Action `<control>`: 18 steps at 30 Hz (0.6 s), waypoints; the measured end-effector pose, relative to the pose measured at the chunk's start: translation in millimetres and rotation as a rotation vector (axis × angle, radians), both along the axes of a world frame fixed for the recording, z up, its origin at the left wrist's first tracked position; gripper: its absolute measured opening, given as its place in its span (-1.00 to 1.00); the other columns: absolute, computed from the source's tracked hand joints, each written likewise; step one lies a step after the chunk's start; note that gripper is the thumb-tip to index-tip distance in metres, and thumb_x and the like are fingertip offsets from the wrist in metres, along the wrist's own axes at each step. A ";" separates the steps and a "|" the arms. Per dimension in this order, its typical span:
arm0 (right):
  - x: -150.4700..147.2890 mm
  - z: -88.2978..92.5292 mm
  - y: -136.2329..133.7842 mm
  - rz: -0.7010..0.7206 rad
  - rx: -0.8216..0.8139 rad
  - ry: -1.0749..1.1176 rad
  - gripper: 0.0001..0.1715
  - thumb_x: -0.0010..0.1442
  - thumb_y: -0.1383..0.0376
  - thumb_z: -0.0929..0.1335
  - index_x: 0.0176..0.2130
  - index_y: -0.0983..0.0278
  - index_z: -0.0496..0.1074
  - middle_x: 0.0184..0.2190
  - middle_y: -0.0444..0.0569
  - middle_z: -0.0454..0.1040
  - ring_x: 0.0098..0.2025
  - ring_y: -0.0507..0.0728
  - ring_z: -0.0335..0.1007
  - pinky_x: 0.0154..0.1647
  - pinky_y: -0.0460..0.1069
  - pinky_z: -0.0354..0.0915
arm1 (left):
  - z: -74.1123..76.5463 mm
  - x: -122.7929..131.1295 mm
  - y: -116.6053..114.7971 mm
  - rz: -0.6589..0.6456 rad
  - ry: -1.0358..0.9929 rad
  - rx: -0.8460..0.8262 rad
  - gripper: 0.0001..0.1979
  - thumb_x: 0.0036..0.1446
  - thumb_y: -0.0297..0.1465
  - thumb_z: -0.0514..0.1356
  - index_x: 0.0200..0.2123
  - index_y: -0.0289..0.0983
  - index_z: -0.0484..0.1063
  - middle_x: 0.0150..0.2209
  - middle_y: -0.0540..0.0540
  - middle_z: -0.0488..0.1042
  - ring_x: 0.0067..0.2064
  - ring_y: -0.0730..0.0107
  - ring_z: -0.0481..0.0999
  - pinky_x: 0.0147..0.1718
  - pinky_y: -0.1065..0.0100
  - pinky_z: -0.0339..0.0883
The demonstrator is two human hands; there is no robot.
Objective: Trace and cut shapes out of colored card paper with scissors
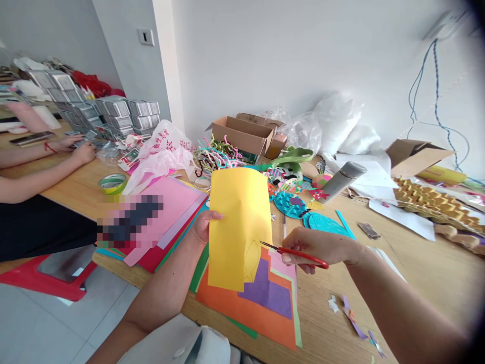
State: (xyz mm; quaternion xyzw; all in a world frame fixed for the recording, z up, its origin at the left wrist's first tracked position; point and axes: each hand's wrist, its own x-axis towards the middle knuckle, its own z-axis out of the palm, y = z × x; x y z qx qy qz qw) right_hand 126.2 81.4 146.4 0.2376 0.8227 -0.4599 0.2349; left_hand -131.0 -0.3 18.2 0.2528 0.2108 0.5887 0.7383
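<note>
My left hand (204, 225) grips a sheet of yellow paper (237, 217) by its left edge, thumb on the front and the other fingers hidden behind. An outline like a fish is drawn in pencil near the sheet's lower right, where part of the paper is cut away. Red-handled scissors (299, 255) are in my right hand (310, 247), their blades pointing left at the sheet's right edge, beside the outline. Below the yellow sheet lie orange paper (220, 308) and a purple piece (269, 293) with a notched edge.
Turquoise paper discs (326, 224), a grey flask (341, 182) and pipe cleaners (215, 159) lie beyond my hands. Pink sheets (178, 202) are stacked left; paper scraps (352, 316) lie right. Another person's hands (81, 149) work near stacked tins (113, 114). A cardboard box (242, 134) stands by the wall.
</note>
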 end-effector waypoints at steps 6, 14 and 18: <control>7.5 -0.4 2.9 0.029 -0.142 0.070 -0.37 0.14 -0.17 0.25 -0.50 0.32 0.38 -0.72 -0.13 0.36 -0.67 -0.02 0.26 -0.65 -0.14 0.10 | -4.7 -2.0 4.5 0.012 0.023 -0.016 -0.47 -0.23 -0.59 0.15 -0.07 -0.35 0.46 -0.15 -0.17 0.57 -0.18 0.08 0.56 -0.18 0.14 0.41; 9.6 -5.6 3.2 0.030 -0.208 0.098 -0.38 0.18 -0.13 0.24 -0.41 0.36 0.46 -0.73 -0.15 0.36 -0.68 -0.04 0.24 -0.65 -0.15 0.09 | -2.8 -0.5 3.0 0.002 0.038 -0.006 -0.47 -0.27 -0.60 0.15 -0.11 -0.34 0.49 -0.20 -0.17 0.59 -0.22 0.09 0.57 -0.23 0.17 0.42; 9.1 -10.1 4.4 0.044 -0.232 0.112 -0.41 0.18 -0.10 0.26 -0.41 0.38 0.46 -0.75 -0.16 0.34 -0.70 -0.04 0.22 -0.67 -0.16 0.11 | -1.5 -0.4 2.5 -0.006 0.071 0.007 -0.48 -0.28 -0.59 0.16 -0.12 -0.36 0.48 -0.22 -0.20 0.59 -0.23 0.06 0.58 -0.24 0.17 0.42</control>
